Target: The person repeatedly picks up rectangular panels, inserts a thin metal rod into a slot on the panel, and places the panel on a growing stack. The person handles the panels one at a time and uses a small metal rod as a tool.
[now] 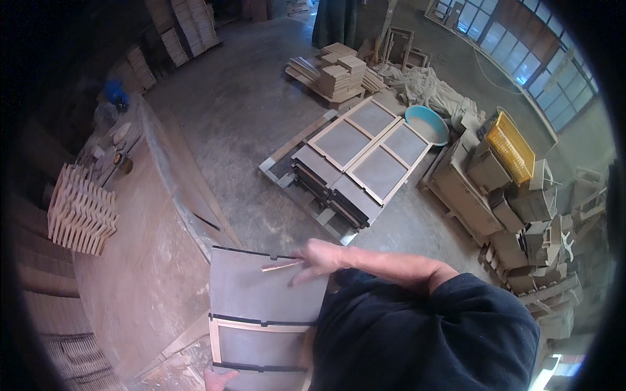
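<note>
Close in front of me is a long panel (266, 287) with grey faces, black cross strips and a pale wood frame (216, 340). My left hand (217, 378) grips its left side near the lower edge of the view, thumb on top and fingers mostly hidden. Over the far end of the panel, my right hand (317, 259) is closed on a thin flat strip (282, 266) with pale and reddish edges. That strip lies close above the grey face; whether it touches cannot be made out.
Left of the panel stands a large worn worktable (140, 260), with a stack of slatted wood pieces (81, 208) on it. Ahead, similar framed panels (372, 146) lie on a low pallet. Beyond are stacked boards (342, 75), a turquoise basin (427, 125) and, rightward, a yellow crate (510, 146).
</note>
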The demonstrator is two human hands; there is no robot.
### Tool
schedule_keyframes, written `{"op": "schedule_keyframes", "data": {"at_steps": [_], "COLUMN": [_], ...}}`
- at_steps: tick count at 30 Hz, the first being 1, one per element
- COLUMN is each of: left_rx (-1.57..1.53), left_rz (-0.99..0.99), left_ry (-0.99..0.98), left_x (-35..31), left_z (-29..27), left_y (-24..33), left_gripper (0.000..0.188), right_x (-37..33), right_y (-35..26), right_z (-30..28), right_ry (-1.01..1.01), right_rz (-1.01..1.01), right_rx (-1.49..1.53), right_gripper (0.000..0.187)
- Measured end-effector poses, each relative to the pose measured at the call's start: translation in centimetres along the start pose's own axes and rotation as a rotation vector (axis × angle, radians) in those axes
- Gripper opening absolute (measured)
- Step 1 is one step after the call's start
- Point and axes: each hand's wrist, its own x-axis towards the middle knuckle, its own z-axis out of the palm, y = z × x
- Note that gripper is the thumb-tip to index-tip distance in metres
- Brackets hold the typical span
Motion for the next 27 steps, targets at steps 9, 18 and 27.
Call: {"op": "schedule_keyframes", "data": {"at_steps": [9, 18, 27], "left_rx": [0.319, 0.462, 0.610], "left_rz": [0.155, 0.320, 0.006], "left_ry": [0.189, 0.589, 0.841], "left_x": [-9.8, -16.0, -18.4], "left_z": [1.6, 9.3, 21.0], "left_y": [8.5, 20.6, 27.3], "left_gripper": [0.082, 0.066, 0.075], "right_x": [4.6, 8.3, -0.3], "right_y": [3.4, 8.5, 19.8], "right_z": [-4.3, -12.1, -10.2], "right_ry": [0.152, 0.793, 0.727], "right_rz": [-0.264, -0.334, 0.339], "right_rx": [-0.023, 0.042, 0.750], "right_gripper": [0.038, 0.018, 0.035]}}
